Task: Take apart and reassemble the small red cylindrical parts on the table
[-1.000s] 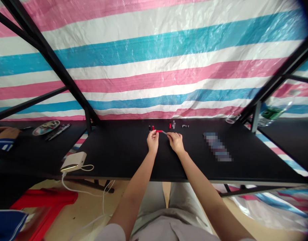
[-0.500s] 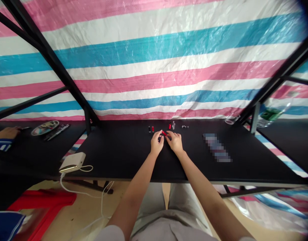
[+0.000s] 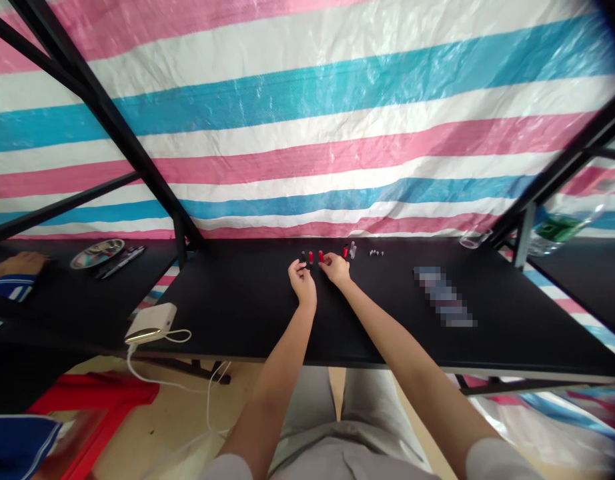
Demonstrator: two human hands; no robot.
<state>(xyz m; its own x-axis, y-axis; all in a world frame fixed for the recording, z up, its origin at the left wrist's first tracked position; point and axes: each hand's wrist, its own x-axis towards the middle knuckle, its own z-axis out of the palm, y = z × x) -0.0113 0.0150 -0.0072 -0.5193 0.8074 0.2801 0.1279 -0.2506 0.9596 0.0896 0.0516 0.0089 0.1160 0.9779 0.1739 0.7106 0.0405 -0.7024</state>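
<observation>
My right hand point(image 3: 336, 268) pinches a small red cylinder point(image 3: 321, 255) that stands upright on the black table. What the red piece is, I cannot make out at this size. Just to its left are another upright red cylinder point(image 3: 311, 257) and a small black one point(image 3: 303, 255). Close in front of the black piece is my left hand point(image 3: 303, 285), its thumb and fingers apart and apparently holding nothing. Right of my right hand stand a further red piece point(image 3: 345, 251) and some clear pieces point(image 3: 353, 250).
Several tiny shiny parts point(image 3: 376, 253) lie farther right. A blurred-out flat object point(image 3: 443, 297) rests on the right side of the black table point(image 3: 227, 293). A white box with a cable point(image 3: 152, 322) sits at the front left. Another person's hand point(image 3: 22, 265) is at the far left, near a metal plate point(image 3: 97, 253) and pens point(image 3: 120, 262).
My hands have moved apart. The red cylinder, held between both hands before, now stands on the table in my right hand's fingers. My left hand has let go and shifted left.
</observation>
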